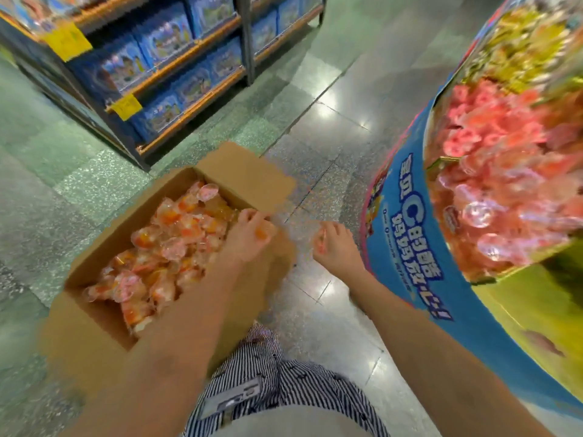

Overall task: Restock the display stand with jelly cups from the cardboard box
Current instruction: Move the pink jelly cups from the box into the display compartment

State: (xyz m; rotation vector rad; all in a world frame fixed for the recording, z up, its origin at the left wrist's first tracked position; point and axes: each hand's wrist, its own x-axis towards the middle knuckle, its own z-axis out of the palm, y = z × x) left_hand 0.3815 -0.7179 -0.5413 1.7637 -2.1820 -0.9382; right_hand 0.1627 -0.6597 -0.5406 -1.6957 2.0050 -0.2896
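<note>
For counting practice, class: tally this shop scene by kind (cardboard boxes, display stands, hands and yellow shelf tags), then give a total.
Cardboard box: 1
Display stand: 1
Hands: 2, the left hand holding a jelly cup, the right hand pinching another
Yellow shelf tags: 2
Total: 6

One wide-angle camera, worn on the person's head, looks forward and steeply down from close above. The cardboard box (88, 335) on the floor (331, 127) fills the lower left, the display stand (407, 247) curves in at right, and store shelves (189, 99) tilt across the top left.
</note>
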